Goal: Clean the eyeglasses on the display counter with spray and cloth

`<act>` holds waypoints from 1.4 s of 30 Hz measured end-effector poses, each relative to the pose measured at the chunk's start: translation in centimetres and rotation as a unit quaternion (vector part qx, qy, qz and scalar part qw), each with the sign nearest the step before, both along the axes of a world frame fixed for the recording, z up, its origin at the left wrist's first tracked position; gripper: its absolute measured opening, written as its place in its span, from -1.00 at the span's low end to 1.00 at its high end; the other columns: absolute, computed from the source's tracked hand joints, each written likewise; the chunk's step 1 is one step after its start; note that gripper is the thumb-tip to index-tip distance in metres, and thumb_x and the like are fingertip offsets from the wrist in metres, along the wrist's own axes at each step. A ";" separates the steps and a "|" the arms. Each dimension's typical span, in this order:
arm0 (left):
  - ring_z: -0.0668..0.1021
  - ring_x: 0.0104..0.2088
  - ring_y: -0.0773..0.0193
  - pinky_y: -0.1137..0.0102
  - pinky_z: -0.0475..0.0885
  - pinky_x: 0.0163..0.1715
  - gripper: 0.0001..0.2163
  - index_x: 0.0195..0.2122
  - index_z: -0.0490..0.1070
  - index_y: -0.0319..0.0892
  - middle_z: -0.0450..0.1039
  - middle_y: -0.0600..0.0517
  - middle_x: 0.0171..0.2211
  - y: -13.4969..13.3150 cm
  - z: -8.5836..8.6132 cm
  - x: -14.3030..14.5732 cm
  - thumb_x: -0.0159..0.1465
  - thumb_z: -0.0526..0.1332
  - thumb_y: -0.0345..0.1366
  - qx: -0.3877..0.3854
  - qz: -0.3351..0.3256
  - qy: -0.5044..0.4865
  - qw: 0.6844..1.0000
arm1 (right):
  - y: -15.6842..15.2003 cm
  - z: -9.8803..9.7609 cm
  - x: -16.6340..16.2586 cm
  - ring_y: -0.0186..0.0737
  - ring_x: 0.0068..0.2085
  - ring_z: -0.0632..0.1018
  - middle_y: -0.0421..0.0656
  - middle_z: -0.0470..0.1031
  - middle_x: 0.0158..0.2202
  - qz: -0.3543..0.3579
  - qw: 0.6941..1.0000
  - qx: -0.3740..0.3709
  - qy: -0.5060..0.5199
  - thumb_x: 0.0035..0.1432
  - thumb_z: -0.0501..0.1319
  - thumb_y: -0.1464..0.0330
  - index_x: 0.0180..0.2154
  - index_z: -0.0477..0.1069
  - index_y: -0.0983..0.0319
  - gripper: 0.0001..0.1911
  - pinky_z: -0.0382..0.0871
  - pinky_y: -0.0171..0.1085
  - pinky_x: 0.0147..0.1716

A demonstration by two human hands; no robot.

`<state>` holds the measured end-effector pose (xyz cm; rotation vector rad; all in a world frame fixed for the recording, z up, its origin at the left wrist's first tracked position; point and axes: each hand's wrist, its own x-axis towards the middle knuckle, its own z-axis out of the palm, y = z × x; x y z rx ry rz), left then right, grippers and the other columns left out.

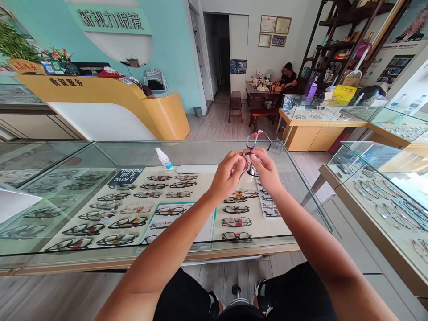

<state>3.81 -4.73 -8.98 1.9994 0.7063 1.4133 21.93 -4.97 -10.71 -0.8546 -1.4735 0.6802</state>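
Note:
Over the glass display case, both my hands are close together around a pair of eyeglasses point(248, 145). One lens and a dark temple arm rise above my fingers, with a red patch at the frame. My left hand point(230, 171) is closed, its fingers pinching a small beige cloth point(246, 163) against the glasses. My right hand point(265, 169) is closed too, thumb and fingers gripping the frame from the right. My fingers and the cloth hide part of the glasses. A white spray bottle point(163, 159) stands on the glass top, to the left of my hands.
Beneath the glass of the display case point(197, 154) lie rows of eyeglasses point(236, 221). More glass cases point(377, 156) stand on the right. Behind are a yellow and white counter point(133, 107), a red-brown bench point(235, 103) and a person point(288, 78) seated at a table.

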 end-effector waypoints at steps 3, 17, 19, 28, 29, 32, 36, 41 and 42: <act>0.55 -0.26 0.20 0.26 0.46 -0.20 -0.54 -0.22 0.42 -0.04 0.51 0.01 -0.25 0.0 -0.6 0.4 0.53 0.27 0.26 -0.047 0.029 -0.046 0.997 | -0.1 -0.1 -0.2 0.11 0.35 0.54 -0.03 0.61 0.21 0.010 1.000 0.003 -0.010 0.45 0.28 -0.29 0.04 0.76 -0.03 -0.43 0.55 0.07 0.29; 0.61 -0.13 0.19 0.32 0.52 -0.11 -0.37 -0.14 0.59 -0.12 0.65 0.02 -0.14 1.2 -1.7 0.9 0.12 0.60 0.35 -0.293 -0.115 -0.114 0.942 | -0.6 0.2 -0.6 0.15 0.40 0.53 -0.03 0.64 0.20 0.060 0.997 -0.004 0.041 0.46 0.30 -0.25 0.00 0.78 -0.02 -0.47 0.43 0.17 0.46; 0.63 -0.10 0.14 0.29 0.53 -0.08 -0.38 -0.10 0.65 -0.12 0.66 0.00 -0.11 1.1 -1.5 0.8 0.15 0.60 0.33 -0.301 -0.132 -0.100 0.939 | -0.6 0.3 -0.5 0.17 0.39 0.53 -0.03 0.63 0.20 0.058 0.998 -0.014 0.038 0.44 0.29 -0.28 0.01 0.78 -0.01 -0.43 0.45 0.17 0.44; 0.59 -0.19 0.22 0.33 0.48 -0.14 -0.47 -0.10 0.72 -0.11 0.63 0.05 -0.23 1.1 -0.9 0.5 0.05 0.74 0.09 -0.332 -0.176 -0.142 0.916 | -0.1 -0.1 -0.2 0.09 0.35 0.56 -0.09 0.60 0.21 0.084 0.994 -0.017 0.073 0.44 0.34 -0.21 -0.01 0.78 -0.03 -0.52 0.43 0.05 0.45; 0.59 -0.20 0.23 0.34 0.47 -0.15 -0.48 -0.11 0.72 -0.11 0.62 0.05 -0.25 1.1 -0.9 0.5 0.05 0.75 0.07 -0.338 -0.179 -0.143 0.913 | -0.1 -0.1 -0.1 0.08 0.35 0.56 -0.09 0.60 0.21 0.087 0.993 -0.015 0.077 0.44 0.35 -0.20 -0.02 0.78 -0.03 -0.54 0.42 0.04 0.45; 0.60 -0.18 0.22 0.34 0.45 -0.14 -0.48 -0.06 0.71 -0.13 0.65 0.05 -0.21 1.2 -1.0 0.3 0.07 0.74 0.02 -0.352 -0.187 -0.147 0.905 | -0.1 -0.1 -0.1 0.04 0.29 0.57 -0.12 0.61 0.16 0.109 0.989 -0.015 0.101 0.44 0.38 -0.15 -0.03 0.78 -0.02 -0.58 0.42 -0.01 0.41; 0.59 -0.18 0.23 0.34 0.44 -0.12 -0.46 -0.02 0.69 -0.12 0.65 0.05 -0.19 1.1 -1.1 0.4 0.07 0.74 -0.01 -0.361 -0.190 -0.154 0.900 | 0.0 0.0 0.1 -0.04 0.15 0.59 -0.15 0.60 0.10 0.135 0.981 -0.031 0.132 0.43 0.42 -0.11 -0.02 0.78 -0.02 -0.63 0.45 -0.06 0.31; 0.57 -0.13 0.23 0.34 0.41 -0.09 -0.44 0.00 0.65 -0.11 0.62 0.06 -0.17 0.9 -0.9 0.6 0.08 0.75 -0.01 -0.334 -0.186 -0.155 0.911 | 0.0 0.2 0.2 -0.05 0.08 0.60 -0.15 0.61 0.10 0.141 0.981 -0.042 0.130 0.41 0.42 -0.11 -0.04 0.78 -0.01 -0.62 0.47 -0.07 0.25; 0.56 -0.14 0.24 0.35 0.40 -0.11 -0.44 0.00 0.64 -0.12 0.60 0.06 -0.17 0.8 -0.9 0.6 0.08 0.74 -0.01 -0.330 -0.184 -0.151 0.913 | 0.0 0.2 0.2 -0.05 0.08 0.60 -0.15 0.62 0.11 0.139 0.981 -0.044 0.130 0.41 0.42 -0.12 -0.04 0.77 0.00 -0.61 0.47 -0.07 0.25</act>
